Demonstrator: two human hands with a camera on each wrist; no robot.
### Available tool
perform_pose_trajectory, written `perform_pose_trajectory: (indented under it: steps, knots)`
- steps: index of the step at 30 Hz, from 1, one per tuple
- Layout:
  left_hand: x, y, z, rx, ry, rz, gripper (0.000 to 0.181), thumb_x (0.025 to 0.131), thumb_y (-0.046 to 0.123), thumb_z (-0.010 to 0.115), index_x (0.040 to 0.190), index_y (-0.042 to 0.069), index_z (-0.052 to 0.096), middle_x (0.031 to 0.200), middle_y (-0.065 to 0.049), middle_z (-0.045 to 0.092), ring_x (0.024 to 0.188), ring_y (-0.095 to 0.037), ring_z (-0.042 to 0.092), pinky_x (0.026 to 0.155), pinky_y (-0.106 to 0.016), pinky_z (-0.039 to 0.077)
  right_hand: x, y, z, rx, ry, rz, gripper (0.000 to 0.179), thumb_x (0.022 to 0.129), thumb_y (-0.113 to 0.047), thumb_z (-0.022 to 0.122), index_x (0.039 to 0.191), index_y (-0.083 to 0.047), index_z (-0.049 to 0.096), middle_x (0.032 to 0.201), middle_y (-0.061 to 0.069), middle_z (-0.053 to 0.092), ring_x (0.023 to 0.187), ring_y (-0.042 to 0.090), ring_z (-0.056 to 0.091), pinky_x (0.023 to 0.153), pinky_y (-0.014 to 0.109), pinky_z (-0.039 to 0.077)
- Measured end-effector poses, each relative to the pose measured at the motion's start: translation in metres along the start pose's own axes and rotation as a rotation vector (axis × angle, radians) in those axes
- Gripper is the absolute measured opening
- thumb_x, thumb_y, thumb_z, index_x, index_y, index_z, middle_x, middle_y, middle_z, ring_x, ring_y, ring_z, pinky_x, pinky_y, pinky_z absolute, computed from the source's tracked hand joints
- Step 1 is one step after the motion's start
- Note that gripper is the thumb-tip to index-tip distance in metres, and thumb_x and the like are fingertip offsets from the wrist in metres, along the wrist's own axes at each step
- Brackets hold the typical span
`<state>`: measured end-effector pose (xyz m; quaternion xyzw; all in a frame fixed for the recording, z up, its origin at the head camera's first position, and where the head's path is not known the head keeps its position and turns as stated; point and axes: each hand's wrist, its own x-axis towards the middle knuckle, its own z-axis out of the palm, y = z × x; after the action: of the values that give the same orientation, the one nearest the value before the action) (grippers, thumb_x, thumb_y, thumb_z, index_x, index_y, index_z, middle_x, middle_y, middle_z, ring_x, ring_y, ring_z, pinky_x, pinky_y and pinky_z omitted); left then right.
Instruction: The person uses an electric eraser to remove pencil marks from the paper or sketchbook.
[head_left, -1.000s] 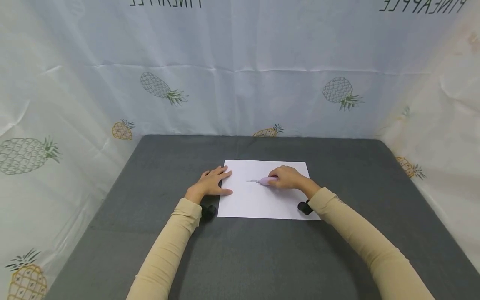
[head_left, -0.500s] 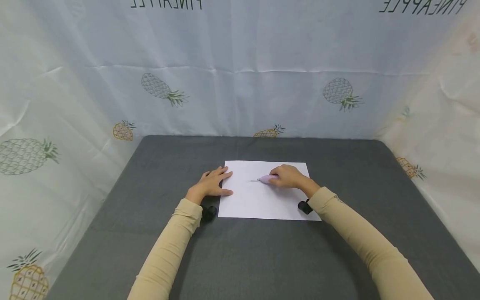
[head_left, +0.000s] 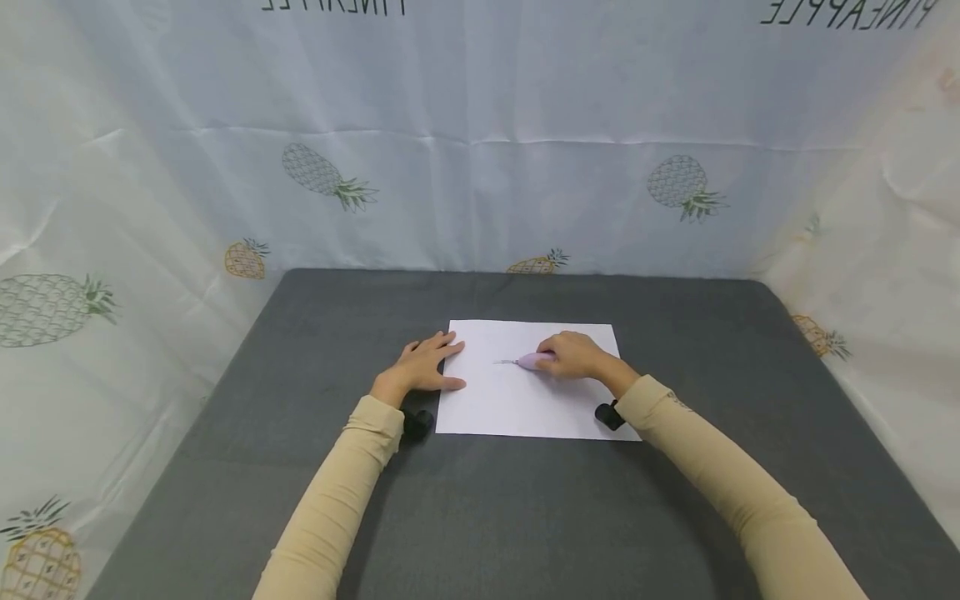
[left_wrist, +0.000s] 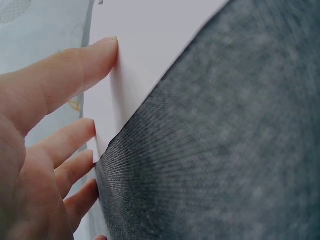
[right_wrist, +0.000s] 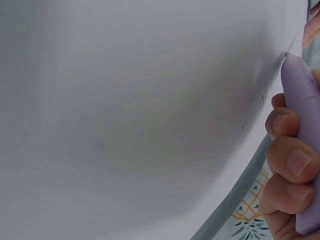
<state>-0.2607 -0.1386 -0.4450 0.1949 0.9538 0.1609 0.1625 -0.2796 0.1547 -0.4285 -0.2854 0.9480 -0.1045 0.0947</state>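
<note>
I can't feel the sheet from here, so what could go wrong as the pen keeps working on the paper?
1. The left hand presses only the left edge of the paper; its right side lies free and could pivot or wrinkle.
2. The right hand grips the purple pen over soft grey fabric, so hard pressure might puncture the paper.

Grey felt tabletop [head_left: 525,517], pineapple-print white cloth [head_left: 480,142] hung along 3 sides.

The word "PINEAPPLE", mirror-reversed in thin dark capitals, stands twice along the top of the white pineapple-printed fabric backdrop [head_left: 480,100]: once at upper left, partly cut off, and once at upper right. Nothing else is legible.
</note>
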Motion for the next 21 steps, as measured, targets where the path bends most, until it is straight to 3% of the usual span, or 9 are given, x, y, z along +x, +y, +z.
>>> perform_pose_trajectory:
  steps: [21]
  knots:
    - [0.0013, -0.0015, 0.0009, 0.007, -0.002, -0.003, 0.078, 0.089, 0.047, 0.062, 0.153, 0.016, 0.029, 0.164, -0.009, 0.019, 0.153, -0.032, 0.014, 0.121, -0.060, 0.011, 0.0012, -0.0010, -0.0011, -0.013, 0.002, 0.011, 0.032, 0.091, -0.029, 0.058, 0.109, -0.006, 0.072, 0.105, 0.010, 0.073, 0.083, 0.019, 0.058, 0.075, 0.034, 0.047]
